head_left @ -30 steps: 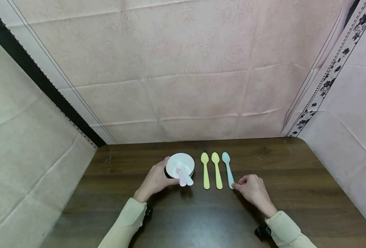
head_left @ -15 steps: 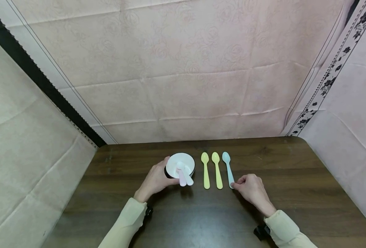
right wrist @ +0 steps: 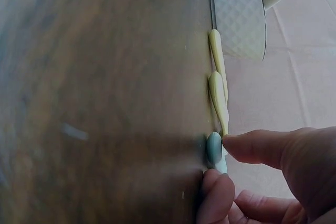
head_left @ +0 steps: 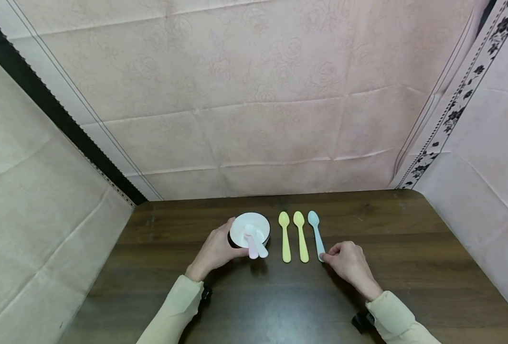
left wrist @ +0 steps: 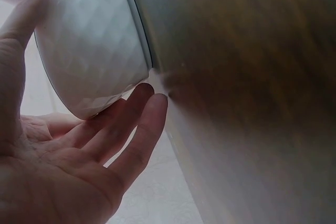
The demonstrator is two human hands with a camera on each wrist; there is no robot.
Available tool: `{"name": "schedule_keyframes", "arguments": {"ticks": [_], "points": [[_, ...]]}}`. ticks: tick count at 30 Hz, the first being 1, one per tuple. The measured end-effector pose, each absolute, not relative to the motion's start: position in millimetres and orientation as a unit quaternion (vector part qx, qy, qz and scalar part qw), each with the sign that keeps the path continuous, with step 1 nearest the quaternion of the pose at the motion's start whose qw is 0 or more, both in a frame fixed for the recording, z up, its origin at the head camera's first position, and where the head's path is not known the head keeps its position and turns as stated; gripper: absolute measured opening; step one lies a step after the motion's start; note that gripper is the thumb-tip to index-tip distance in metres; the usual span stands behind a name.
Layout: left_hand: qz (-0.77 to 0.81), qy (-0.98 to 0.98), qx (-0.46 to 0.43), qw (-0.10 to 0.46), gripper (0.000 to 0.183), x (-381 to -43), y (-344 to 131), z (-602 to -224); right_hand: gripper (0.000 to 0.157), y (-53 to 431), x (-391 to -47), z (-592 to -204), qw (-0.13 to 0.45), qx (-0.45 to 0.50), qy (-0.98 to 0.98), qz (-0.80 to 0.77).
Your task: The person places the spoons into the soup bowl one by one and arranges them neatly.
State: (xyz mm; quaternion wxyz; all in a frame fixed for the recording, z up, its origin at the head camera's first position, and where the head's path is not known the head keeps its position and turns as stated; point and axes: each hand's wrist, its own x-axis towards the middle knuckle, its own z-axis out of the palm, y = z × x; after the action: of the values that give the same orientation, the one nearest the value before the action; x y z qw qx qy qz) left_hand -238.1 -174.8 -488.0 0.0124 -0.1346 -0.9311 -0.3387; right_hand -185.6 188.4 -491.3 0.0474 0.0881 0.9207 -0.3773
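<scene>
My left hand (head_left: pixel 217 249) grips a white bowl (head_left: pixel 238 228), thumb at its near rim and fingers along its side. Dimples cover the outside of the bowl in the left wrist view. A pink spoon (head_left: pixel 252 251) and a pale whitish spoon (head_left: pixel 261 250) lean in it, handles over the near rim. To the right, two yellow spoons (head_left: pixel 285 239) and a light blue spoon (head_left: pixel 316 234) lie in a row, handles towards me. My right hand (head_left: pixel 349 263) pinches the blue spoon's handle end between thumb and forefinger; in the right wrist view the thumb (right wrist: pixel 257 146) reaches its tip.
Everything stands on a dark brown wooden table (head_left: pixel 254 306). Pale cloth (head_left: pixel 254 119) hangs behind the table's far edge, with further cloth panels on the left and right. A dark band is on each wrist.
</scene>
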Motion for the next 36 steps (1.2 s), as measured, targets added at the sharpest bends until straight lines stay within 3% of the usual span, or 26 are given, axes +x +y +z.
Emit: {"name": "schedule_keyframes", "arguments": {"ticks": [36], "points": [[-0.341,-0.929,-0.143,0.017,0.097,-237.7,-174.3,-488.4,0.019,184.2,-188.2,-493.6,0.044,0.083,0.925,-0.368]]}}
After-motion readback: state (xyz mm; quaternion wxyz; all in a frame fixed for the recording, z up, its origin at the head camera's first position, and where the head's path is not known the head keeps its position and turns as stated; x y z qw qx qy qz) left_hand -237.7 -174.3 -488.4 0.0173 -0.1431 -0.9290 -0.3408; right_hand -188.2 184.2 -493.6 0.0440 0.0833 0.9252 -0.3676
